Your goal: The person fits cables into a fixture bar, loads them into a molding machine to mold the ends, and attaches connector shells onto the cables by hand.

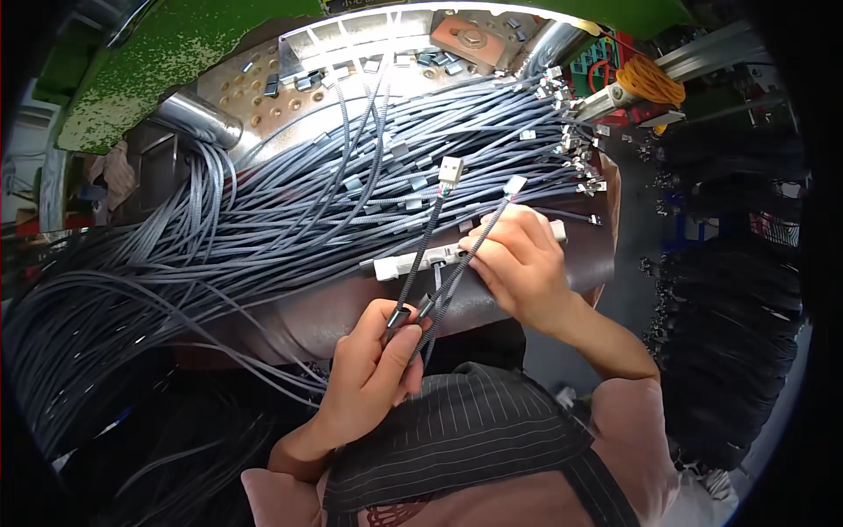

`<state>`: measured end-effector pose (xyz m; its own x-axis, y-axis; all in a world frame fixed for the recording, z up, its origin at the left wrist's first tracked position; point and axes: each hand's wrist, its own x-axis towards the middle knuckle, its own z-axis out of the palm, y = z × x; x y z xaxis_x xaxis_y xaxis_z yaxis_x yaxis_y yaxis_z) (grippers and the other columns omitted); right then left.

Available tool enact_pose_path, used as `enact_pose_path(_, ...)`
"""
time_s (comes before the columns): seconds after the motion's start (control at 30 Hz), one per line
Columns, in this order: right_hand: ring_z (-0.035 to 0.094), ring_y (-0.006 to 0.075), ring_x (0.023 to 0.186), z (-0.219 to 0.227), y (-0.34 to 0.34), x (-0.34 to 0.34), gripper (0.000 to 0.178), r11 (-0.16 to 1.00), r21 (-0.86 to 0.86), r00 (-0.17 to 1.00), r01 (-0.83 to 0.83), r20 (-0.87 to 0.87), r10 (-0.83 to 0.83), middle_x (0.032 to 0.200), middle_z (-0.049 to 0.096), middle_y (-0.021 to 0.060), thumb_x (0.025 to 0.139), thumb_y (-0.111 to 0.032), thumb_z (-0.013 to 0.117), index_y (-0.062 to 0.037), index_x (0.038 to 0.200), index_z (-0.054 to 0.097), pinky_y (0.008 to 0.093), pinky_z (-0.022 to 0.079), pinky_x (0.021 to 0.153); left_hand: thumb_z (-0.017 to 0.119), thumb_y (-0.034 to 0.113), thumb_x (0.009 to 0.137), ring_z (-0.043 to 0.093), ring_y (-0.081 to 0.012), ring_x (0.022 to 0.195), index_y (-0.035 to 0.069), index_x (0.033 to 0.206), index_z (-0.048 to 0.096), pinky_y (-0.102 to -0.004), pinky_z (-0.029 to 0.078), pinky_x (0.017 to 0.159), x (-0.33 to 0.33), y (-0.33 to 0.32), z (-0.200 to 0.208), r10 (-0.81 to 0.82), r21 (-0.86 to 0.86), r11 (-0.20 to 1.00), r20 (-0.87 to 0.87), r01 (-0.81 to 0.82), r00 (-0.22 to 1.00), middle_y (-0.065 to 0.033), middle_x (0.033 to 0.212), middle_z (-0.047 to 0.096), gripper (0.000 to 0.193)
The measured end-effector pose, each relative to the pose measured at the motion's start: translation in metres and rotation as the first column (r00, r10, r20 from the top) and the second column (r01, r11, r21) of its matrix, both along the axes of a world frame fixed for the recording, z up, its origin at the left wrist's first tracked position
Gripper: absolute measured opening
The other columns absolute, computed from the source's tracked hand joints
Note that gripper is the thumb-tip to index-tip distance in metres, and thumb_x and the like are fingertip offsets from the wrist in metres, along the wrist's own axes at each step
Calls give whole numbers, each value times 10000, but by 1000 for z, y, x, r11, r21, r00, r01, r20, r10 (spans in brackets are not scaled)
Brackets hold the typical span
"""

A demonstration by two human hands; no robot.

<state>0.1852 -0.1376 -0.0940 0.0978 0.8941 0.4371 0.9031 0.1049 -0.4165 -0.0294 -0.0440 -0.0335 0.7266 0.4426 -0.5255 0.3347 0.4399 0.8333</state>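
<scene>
Left hand [373, 373] pinched two grey braided cables [428, 255], their long axes running up and away toward the cable heap [290, 211]. Right hand [518, 259], nearer the metal-tipped ends, curled on a white connector block [413, 262].

No packages, labels, signs, screens.
</scene>
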Motion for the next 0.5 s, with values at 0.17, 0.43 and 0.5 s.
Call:
enact_pose_path(0.17,619,221,807,32,-2,12,331,979,190,995,79,-68,-68,978,603,67,740,44,703,-49,1057,685,310,519,636,464,148,1041,441,-22,463,13,1089,530,-195,317,444,-1,-1,0,-45,47,998,-48,47,998,-6,572,557,157)
enact_pose_path(0.43,638,249,821,20,-22,16,359,999,-36,993,-10,-120,5,922,620,78,661,69,671,-42,1002,644,337,493,632,512,92,1002,534,-72,586,-24,1060,559,-238,404,541,2,-2,10,-200,761,641,32,106,979,-47,663,576,138)
enact_pose_path(0.5,631,252,812,8,-23,18,343,998,-29,995,-54,-90,51,913,642,71,664,66,672,-46,987,645,351,471,656,587,48,957,573,-188,559,-9,1099,567,-289,440,536,4,-4,20,-196,662,739,39,121,980,-88,727,609,154)
